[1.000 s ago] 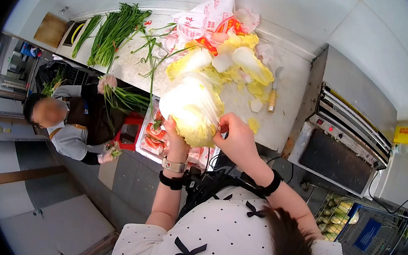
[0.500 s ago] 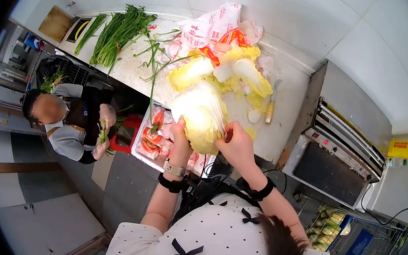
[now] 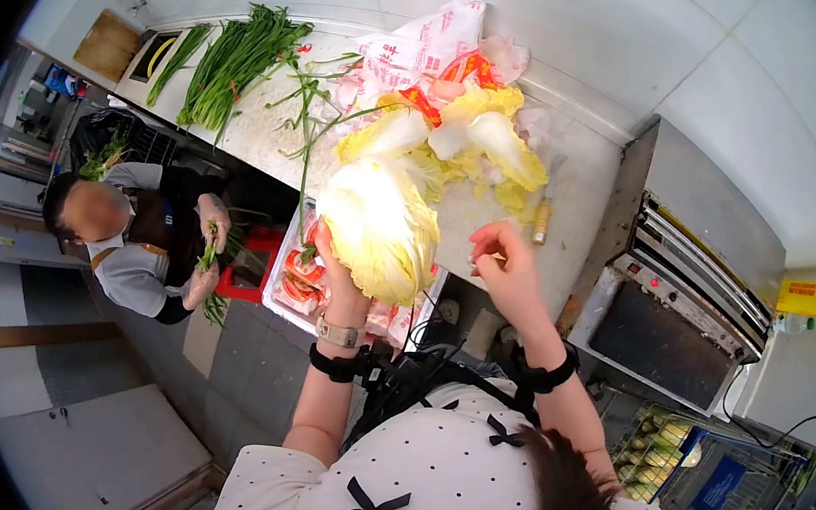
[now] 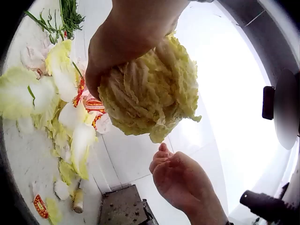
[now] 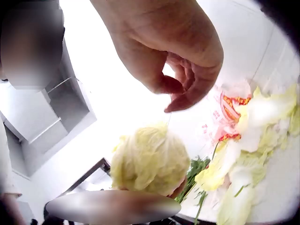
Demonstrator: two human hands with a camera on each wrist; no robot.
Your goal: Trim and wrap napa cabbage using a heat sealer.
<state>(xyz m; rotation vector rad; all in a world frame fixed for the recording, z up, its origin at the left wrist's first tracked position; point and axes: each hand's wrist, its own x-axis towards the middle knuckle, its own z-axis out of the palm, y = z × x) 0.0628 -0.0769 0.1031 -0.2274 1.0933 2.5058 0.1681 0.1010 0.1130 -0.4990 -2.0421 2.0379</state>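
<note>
Cabbage: I am holding the cabbage [image 3: 397, 240] up in front of me; I think this step is peeling, and I am between pulls.
Left hand: My left hand [image 3: 347, 297] is gripping it, fingers curling round its side; it is sitting at 1 o'clock from that hand.
Right hand: My right hand [image 3: 513, 279] is hanging apart from it, fingers bending; I cannot tell if they are pinching a bit. The cabbage is sitting near, toward 10 o'clock.
Leaves: Loose leaves [image 3: 508, 153] are lying toward 1 o'clock from the cabbage.
Next touch: It is needing free right fingertips, reaching toward 10 o'clock.
</note>
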